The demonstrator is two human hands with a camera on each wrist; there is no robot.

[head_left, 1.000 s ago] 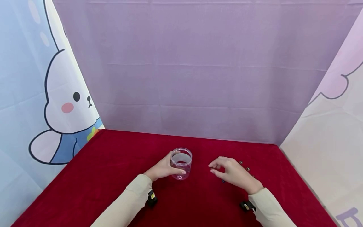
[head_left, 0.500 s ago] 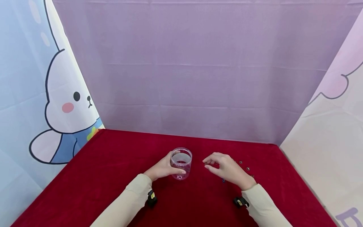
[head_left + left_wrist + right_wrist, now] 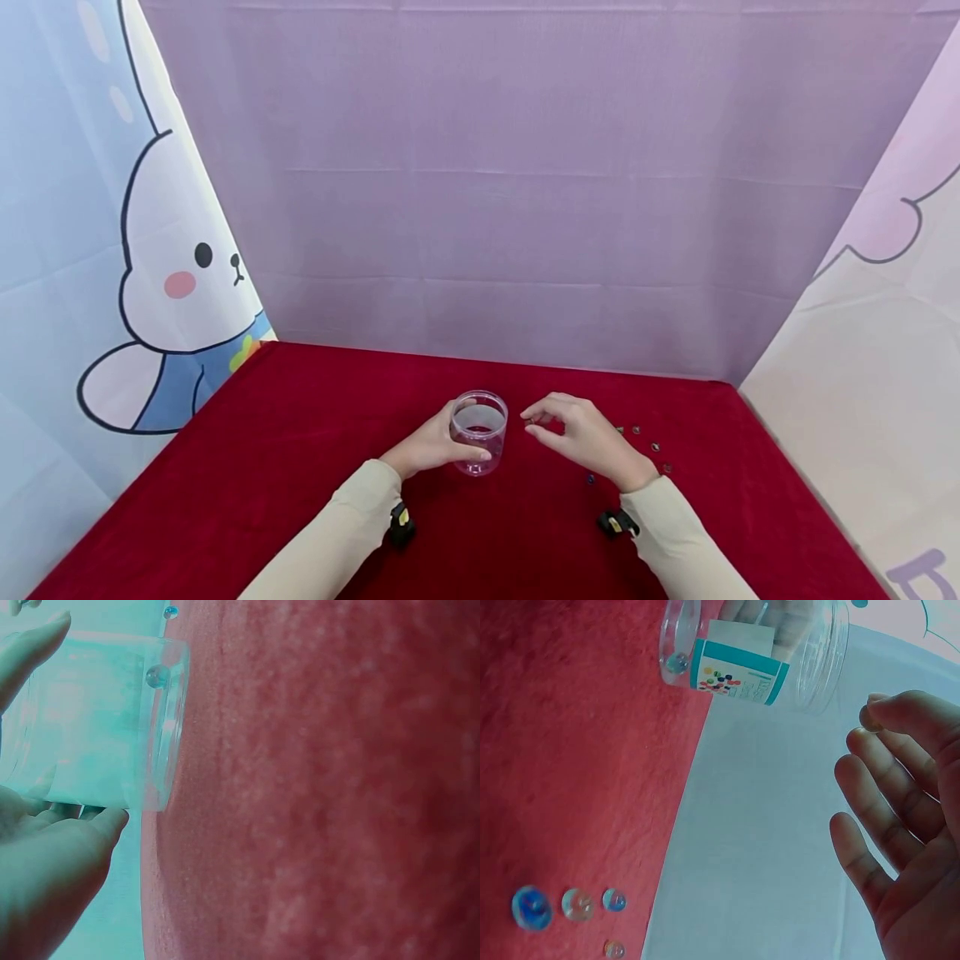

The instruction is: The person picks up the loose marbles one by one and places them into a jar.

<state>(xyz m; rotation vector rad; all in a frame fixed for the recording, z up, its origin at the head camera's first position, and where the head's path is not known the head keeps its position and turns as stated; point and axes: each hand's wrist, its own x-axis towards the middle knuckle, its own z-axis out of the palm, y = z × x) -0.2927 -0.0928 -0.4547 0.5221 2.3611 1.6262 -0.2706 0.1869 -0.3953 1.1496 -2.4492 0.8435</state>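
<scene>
My left hand [image 3: 431,446] grips a clear plastic jar [image 3: 481,454], upright on the red cloth, lidless at the top. At the jar's bottom lies a marble [image 3: 157,676], and its far side carries a white and teal label [image 3: 739,673] in the right wrist view. Between thumb and fingertips my right hand [image 3: 588,437] pinches a small marble [image 3: 869,718], raised above the cloth just right of the jar and level with or above its rim. Fingers partly cover that marble.
Several loose marbles lie on the cloth right of the right hand, among them a blue marble [image 3: 532,907], a clear marble [image 3: 577,904] and a smaller blue marble [image 3: 614,900]. The red cloth [image 3: 360,392] ends at a lilac backdrop [image 3: 480,208] behind.
My right hand has moved left and a little upward toward the jar with the marble, uncovering more marbles behind it. The left hand and jar have stayed put.
</scene>
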